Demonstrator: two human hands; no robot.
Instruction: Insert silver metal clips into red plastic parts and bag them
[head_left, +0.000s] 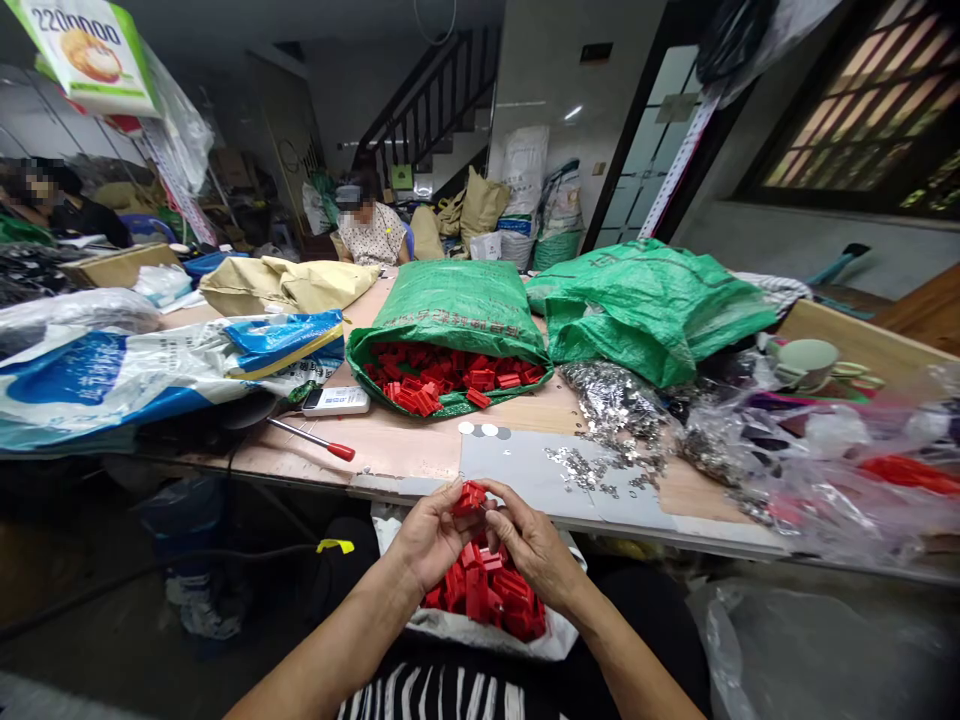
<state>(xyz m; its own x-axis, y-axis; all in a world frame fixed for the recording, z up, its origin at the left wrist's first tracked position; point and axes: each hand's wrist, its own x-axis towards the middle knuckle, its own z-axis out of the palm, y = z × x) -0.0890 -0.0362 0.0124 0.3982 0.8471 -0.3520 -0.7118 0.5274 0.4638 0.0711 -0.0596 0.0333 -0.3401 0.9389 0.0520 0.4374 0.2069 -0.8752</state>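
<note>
A small red plastic part is held up between my two hands, just in front of the table edge. My left hand grips it from the left with thumb and fingers. On the other side my right hand has its fingers pinched close against the part; whether a tiny piece sits in them is hidden. Below both hands, a white sack on my lap holds many similar red parts. Small silver metal pieces lie scattered on a grey sheet ahead of my right hand.
A green woven sack spills red parts toward me. Left of it lie a white device and a red-handled tool. Another green sack and clear plastic bags crowd the right. Two people sit across the room.
</note>
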